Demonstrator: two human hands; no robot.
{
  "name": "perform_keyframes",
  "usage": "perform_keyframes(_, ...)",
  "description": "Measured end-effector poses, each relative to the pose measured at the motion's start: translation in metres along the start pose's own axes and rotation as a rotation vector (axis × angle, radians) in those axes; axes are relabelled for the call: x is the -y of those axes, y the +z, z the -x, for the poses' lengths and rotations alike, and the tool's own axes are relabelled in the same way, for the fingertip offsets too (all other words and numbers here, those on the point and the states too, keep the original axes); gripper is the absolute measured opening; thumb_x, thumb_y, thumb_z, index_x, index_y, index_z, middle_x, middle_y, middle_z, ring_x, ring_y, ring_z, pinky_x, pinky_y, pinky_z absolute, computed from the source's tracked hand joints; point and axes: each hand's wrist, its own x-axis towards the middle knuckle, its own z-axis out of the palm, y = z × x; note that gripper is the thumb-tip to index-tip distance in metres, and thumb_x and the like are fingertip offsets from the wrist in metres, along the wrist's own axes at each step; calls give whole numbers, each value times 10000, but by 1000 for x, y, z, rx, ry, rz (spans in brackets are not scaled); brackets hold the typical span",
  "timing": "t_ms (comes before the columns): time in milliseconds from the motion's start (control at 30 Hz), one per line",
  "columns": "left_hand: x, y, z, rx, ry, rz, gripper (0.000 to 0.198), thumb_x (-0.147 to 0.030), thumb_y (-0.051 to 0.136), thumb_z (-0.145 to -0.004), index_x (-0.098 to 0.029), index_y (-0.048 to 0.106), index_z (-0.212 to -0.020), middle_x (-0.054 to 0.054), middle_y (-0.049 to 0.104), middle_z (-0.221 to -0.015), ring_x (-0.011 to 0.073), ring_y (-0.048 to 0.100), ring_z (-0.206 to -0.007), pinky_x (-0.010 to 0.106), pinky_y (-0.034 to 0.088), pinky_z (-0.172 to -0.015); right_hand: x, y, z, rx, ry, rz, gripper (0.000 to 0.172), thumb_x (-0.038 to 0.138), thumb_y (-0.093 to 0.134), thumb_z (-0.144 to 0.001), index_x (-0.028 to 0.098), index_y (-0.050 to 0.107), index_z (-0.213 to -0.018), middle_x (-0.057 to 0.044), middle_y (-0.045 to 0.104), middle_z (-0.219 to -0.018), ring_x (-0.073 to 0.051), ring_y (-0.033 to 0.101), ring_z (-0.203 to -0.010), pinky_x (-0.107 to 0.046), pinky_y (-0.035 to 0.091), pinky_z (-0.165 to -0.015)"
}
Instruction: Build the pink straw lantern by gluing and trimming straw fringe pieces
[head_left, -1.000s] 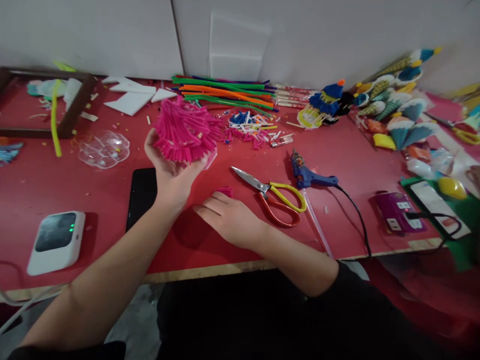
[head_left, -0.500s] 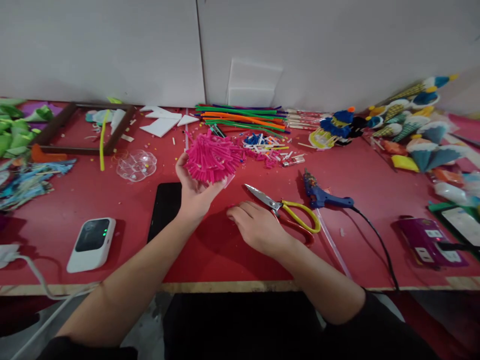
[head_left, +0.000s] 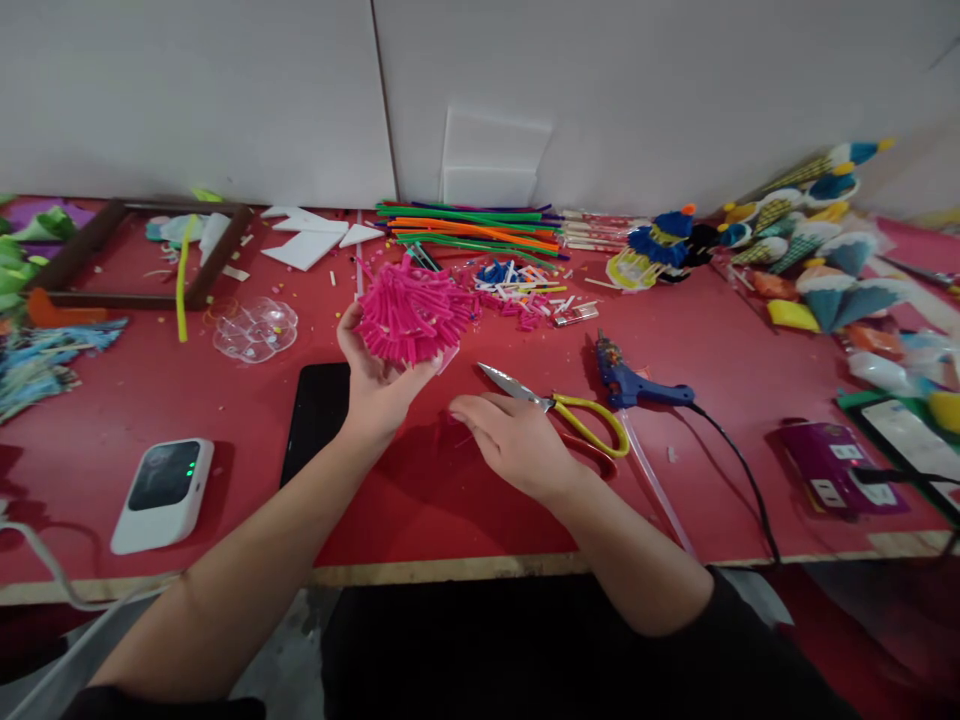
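My left hand [head_left: 377, 380] is raised over the red table [head_left: 712, 330] with its fingers cupped under a spiky pink ball of short straw pieces [head_left: 411, 312]. My right hand [head_left: 514, 442] lies low on the table just right of it, fingers curled down over small pink straw pieces that are mostly hidden beneath it. Yellow-handled scissors [head_left: 570, 420] lie right beside my right hand, blades pointing left.
A blue glue gun [head_left: 628, 378] with black cord lies right of the scissors. Long coloured straws [head_left: 472, 225] and cut bits sit at the back. A black phone [head_left: 316, 410], a white device [head_left: 162, 493], a clear plastic tray [head_left: 253, 330], a wooden frame [head_left: 131, 255] and paper crafts [head_left: 817, 250] surround.
The view shifted, so everything sits a little differently in frame. My right hand has slid slightly and covers the pink pieces on the table; my left hand keeps the pink ball raised.
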Motion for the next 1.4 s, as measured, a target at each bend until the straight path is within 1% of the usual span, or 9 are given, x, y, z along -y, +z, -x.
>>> perform_keyframes(333,2,-1,1,33,-6,41,946,-348,1004,-556,-417,426,-1302,32,583,-1401,294,626,-1309,523,558,-1103,9,-16,-7,-279,104,-340,203,222,469,-1014,220,596,-856,18,655,-735,-94,569,-628,-218,463,-608)
perform_keyframes(567,3,0,1,77,83,-17,950,-398,1005,-562,-404,419,-1310,40,538,-1435,268,635,-1276,481,556,-1097,1,-10,-6,-442,325,-647,200,419,588,-1001,238,653,-941,78,526,-625,-72,408,-481,-223,392,-478)
perform_keyframes(700,2,0,4,100,73,-35,1001,-440,1012,-533,-392,431,-1347,53,491,-1472,308,565,-1375,496,509,-1157,-1,-6,-5,-456,192,-758,130,356,569,-1029,267,625,-1106,82,530,-675,-77,497,-530,-224,434,-510)
perform_keyframes(800,1,-1,5,127,96,-55,970,-414,997,-576,-404,428,-1362,45,476,-1485,297,550,-1391,474,501,-1169,1,-6,-7,-494,84,-812,246,238,565,-1030,315,543,-1263,96,554,-713,-77,561,-571,-218,492,-552)
perform_keyframes(867,3,-2,4,161,121,-83,962,-411,981,-611,-421,402,-1379,39,466,-1490,283,564,-1371,461,522,-1145,3,-8,-8,-506,2,-851,239,188,565,-1025,311,564,-1229,88,617,-736,-81,642,-617,-229,562,-608)
perform_keyframes(967,8,-6,3,227,132,-101,995,-439,968,-634,-456,343,-1409,37,413,-1531,295,545,-1397,463,548,-1115,7,-12,-5,-428,-55,-837,176,149,577,-1013,258,667,-1117,6,772,-910,-122,776,-843,-267,651,-755)
perform_keyframes(1100,13,-12,1,291,121,-111,1026,-458,953,-663,-482,285,-1441,52,320,-1597,344,453,-1483,484,563,-1103,11,-16,2,-303,-95,-766,312,107,641,-964,240,680,-1244,-71,807,-1172,-184,783,-1087,-318,683,-874)
perform_keyframes(1300,11,-11,3,358,183,-156,1004,-377,935,-716,-487,270,-1461,57,355,-1547,301,539,-1384,437,598,-1037,12,-26,-2,-542,-234,-420,282,78,675,-928,235,748,-1150,-2,796,-856,-108,757,-733,-221,647,-673)
perform_keyframes(1400,10,-9,4,397,191,-156,1007,-394,929,-724,-483,261,-1473,60,398,-1503,282,587,-1305,439,602,-1015,12,-30,-5,-624,-261,-258,227,83,712,-902,235,773,-1059,-10,758,-882,-114,734,-781,-243,644,-692)
